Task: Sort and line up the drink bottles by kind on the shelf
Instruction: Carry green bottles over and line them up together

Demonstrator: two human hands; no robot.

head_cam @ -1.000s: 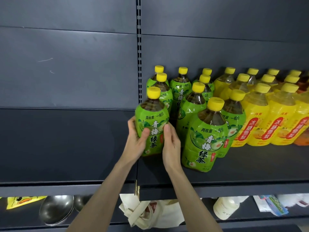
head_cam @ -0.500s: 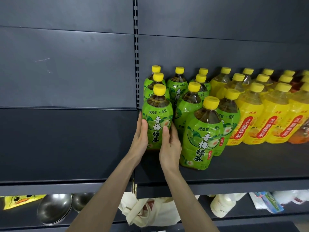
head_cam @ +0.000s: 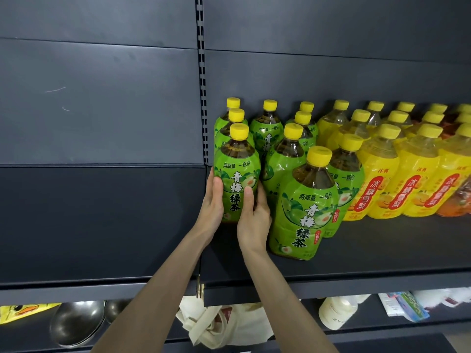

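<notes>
Head view: green bottle [head_cam: 235, 171] upright between left hand [head_cam: 211, 207], right hand [head_cam: 253, 217], seemingly gripped.

A shop: slotted dark shelving [head_cam: 356, 253] stocked with rowed drink bottles [head_cam: 379, 171].

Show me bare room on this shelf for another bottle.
Bare: the shelf front before the yellow bottles, right of the front green bottle; and the bay left of the upright. Crowded: the green rows, from the held bottle back to the wall.

Orange-label bottles [head_cam: 456, 200] cut off at rt edge, possibly tea.
</notes>
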